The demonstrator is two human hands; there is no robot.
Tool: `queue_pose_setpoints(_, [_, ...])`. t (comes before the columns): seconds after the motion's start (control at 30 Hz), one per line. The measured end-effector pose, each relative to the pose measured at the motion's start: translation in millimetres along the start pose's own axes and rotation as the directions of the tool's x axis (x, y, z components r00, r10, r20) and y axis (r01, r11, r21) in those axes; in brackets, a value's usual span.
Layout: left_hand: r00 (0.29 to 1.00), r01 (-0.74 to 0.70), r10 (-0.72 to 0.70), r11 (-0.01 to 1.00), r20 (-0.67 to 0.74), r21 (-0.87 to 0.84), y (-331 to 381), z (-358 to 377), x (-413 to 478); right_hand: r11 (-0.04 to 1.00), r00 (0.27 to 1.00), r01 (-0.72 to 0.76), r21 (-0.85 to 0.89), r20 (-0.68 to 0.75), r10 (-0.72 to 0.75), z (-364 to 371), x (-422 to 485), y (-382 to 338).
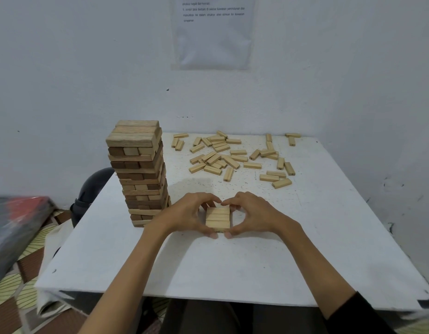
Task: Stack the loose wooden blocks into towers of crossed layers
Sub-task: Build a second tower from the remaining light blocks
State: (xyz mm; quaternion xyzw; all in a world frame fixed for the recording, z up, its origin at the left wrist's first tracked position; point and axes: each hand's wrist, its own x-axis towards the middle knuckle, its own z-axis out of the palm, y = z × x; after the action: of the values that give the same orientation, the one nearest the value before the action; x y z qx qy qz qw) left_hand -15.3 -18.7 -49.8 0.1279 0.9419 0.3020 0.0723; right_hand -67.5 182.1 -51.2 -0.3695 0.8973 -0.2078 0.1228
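My left hand (pixel 184 213) and right hand (pixel 254 213) grip the low block stack (pixel 217 218); tall tower (pixel 141 174) close at nine o'clock, table (pixel 208 266) edge well off at six.

Towers: 2, i.e. 1 tall tower (pixel 138 174), 1 low tower (pixel 217 216) w/ 3 blocks across top. Loose blocks (pixel 238 152): approx 40, overlapping, exact no. unclear. Hands: 2, left hand (pixel 184 213), right hand (pixel 254 213). 1 table (pixel 232 266), 1 sheet (pixel 213 39).

The white worktop (pixel 256 261) carries a tall tower (pixel 138 174) at its left. A low stack (pixel 217 217) sits near the middle, perhaps two layers high, and loose blocks (pixel 238 152) lie scattered across the far side.
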Motion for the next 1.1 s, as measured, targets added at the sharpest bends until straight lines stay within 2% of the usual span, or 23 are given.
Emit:
queue_pose_setpoints(0.13, [0.998, 0.0, -0.003, 0.998, -0.056, -0.055, 2.6, 1.9, 5.3, 0.977, 1.0, -0.028, 0.212, -0.001, 0.029, -10.7, -4.6, 6.8])
queue_pose_setpoints(0.23, [0.993, -0.031, 0.024, 0.998, -0.118, -0.055, 6.8, 0.3, 16.8, 0.966, 0.998, -0.035, 0.254, -0.042, 0.047, -22.4, -5.4, 16.2])
queue_pose_setpoints(0.33, [0.983, -0.065, 0.061, 0.998, -0.173, -0.017, 15.1, -6.2, 35.9, 0.968, 0.994, -0.051, 0.246, -0.081, 0.073, -35.6, -2.4, 26.7])
queue_pose_setpoints(0.5, [0.976, -0.1, 0.113, 0.992, -0.188, 0.077, 32.6, -24.0, 84.3, 0.968, 0.974, -0.112, 0.225, -0.166, 0.152, -58.8, 11.9, 49.2])
queue_pose_setpoints(0.67, [0.991, 0.096, -0.078, 0.981, -0.109, 0.17, 24.9, -33.4, 131.9, 0.967, 0.94, -0.241, 0.088, -0.226, 0.255, -75.8, 37.1, 70.7])
queue_pose_setpoints(0.77, [0.985, 0.171, -0.163, 0.962, -0.056, 0.212, 10.3, -26.8, 144.5, 0.952, 0.929, -0.306, 0.01, -0.216, 0.301, -75.2, 46.6, 81.5])
queue_pose_setpoints(0.93, [0.975, 0.182, -0.164, 0.977, -0.151, 0.115, 1.7, -15.6, 147.9, 0.916, 0.893, -0.4, 0.002, -0.223, 0.391, -62.2, 52.9, 90.6])
queue_pose_setpoints(1.1, [0.987, 0.159, -0.157, 0.97, -0.028, 0.186, 1.4, -22.4, 152.9, 0.907, 0.855, -0.415, 0.069, -0.31, 0.415, -51.9, 55.8, 87.6])
